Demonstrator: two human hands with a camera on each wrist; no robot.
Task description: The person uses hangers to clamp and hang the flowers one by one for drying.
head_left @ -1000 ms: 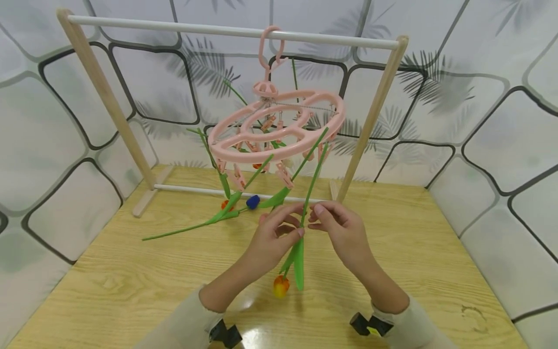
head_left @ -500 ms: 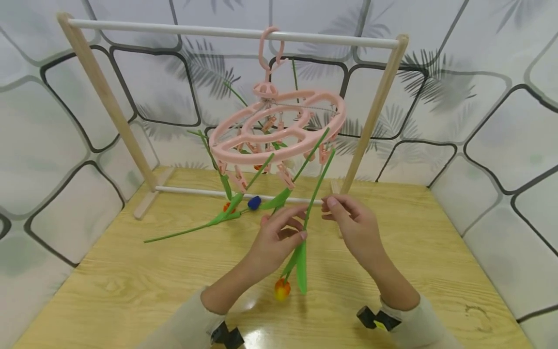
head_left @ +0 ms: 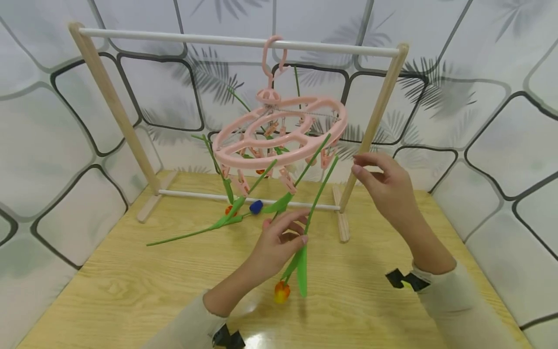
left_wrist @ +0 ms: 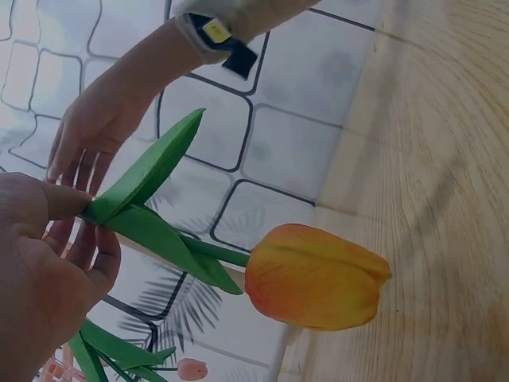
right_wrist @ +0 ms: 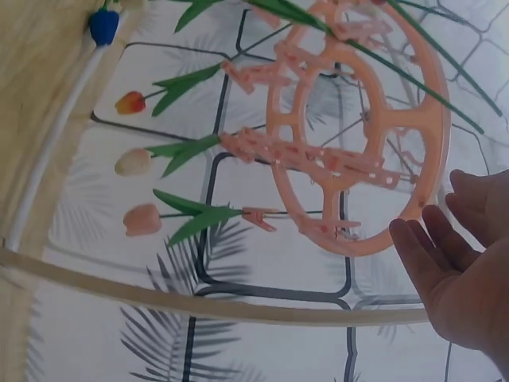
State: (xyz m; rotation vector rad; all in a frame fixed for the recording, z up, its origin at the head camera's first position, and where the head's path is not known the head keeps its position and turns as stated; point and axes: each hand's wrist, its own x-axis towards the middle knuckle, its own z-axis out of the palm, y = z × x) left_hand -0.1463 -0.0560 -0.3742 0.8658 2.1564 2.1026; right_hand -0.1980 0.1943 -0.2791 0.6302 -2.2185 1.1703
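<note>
My left hand (head_left: 276,245) pinches the stem of an orange-yellow tulip (head_left: 282,292), which points flower-down above the table; its stem rises to the front right of the hanger. In the left wrist view, thumb and fingers meet at the base of the green leaves, with the tulip's bloom (left_wrist: 318,278) beyond. My right hand (head_left: 388,186) is raised to the right of the pink round clip hanger (head_left: 263,161), fingers loosely bent and holding nothing. The right wrist view shows this right hand (right_wrist: 465,278) beside the hanger's ring (right_wrist: 436,151). Several tulips hang upside down from its clips.
A rack with a white top rail (head_left: 196,39) and wooden posts (head_left: 115,111) carries the hanger. On the wooden table (head_left: 392,300) behind my left hand lie a blue tulip (head_left: 256,207) and a long green stem (head_left: 178,240). Patterned cloth surrounds the table.
My right hand has left the held tulip's stem and moved up and right, beside the rack's right post. My left hand keeps its pinch on the tulip, almost in place.
</note>
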